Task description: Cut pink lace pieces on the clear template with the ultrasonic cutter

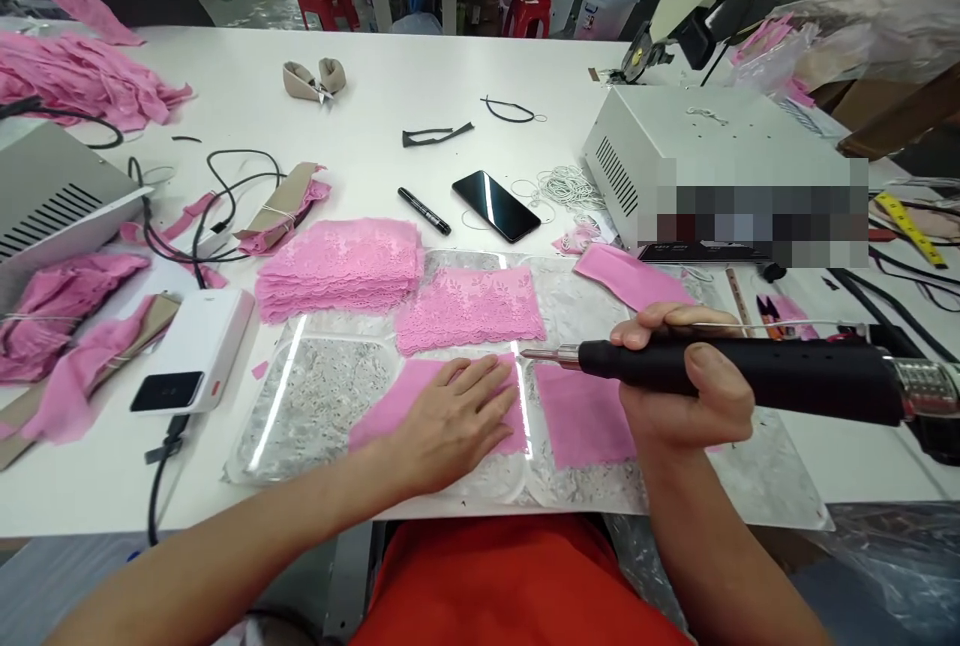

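Observation:
My left hand (pixel 469 421) lies flat, fingers stretched out, on a piece of plain pink fabric (pixel 390 411). My right hand (pixel 686 391) is wrapped round a thick black handpiece (pixel 787 378) with a slim metal tip, resembling an ultrasonic cutter. Its tip points left, just beyond my left fingertips; whether it touches anything I cannot tell. Below the tip is a second plain pink piece (pixel 585 416). Both pieces lie on a grey marbled sheet (pixel 315 406). Behind them are a pink lace piece (pixel 472 306) and a stack of pink lace (pixel 341 266).
A phone (pixel 495 206) and a black marker (pixel 424 211) lie farther back. The grey vented box (pixel 630 166) stands at right, near a folded pink piece (pixel 630 276). A white power bank (pixel 202 346), cables and pink bundles (pixel 67 311) occupy the left. Snips (pixel 315 81) rest behind.

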A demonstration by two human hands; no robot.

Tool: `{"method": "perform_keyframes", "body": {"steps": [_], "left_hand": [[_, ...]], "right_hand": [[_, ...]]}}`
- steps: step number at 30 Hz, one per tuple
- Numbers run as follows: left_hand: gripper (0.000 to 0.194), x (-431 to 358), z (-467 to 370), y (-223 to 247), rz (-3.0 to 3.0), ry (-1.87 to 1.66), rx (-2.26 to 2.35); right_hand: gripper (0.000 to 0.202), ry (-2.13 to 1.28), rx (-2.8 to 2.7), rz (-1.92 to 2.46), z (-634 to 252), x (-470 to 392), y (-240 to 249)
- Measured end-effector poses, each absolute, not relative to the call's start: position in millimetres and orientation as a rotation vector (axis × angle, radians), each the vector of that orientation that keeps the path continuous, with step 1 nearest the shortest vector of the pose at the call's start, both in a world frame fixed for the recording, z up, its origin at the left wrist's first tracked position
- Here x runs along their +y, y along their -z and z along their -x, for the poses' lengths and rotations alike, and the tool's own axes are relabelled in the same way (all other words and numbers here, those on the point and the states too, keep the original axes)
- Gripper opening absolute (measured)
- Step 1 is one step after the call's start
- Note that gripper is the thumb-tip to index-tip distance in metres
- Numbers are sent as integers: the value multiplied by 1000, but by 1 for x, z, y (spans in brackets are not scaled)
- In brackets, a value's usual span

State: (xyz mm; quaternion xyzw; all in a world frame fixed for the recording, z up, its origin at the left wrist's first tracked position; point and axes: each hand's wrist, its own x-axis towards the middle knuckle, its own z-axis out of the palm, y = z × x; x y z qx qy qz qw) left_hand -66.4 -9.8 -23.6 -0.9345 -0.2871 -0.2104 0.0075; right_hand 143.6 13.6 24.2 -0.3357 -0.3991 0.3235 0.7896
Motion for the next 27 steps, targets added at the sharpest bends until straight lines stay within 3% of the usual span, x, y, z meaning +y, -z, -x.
{"method": "perform_keyframes", "body": {"steps": [27], "left_hand": [[32, -10, 69, 22, 2994, 516, -934]], "right_hand": [[9, -684, -1036, 698, -137, 15, -18]]}}
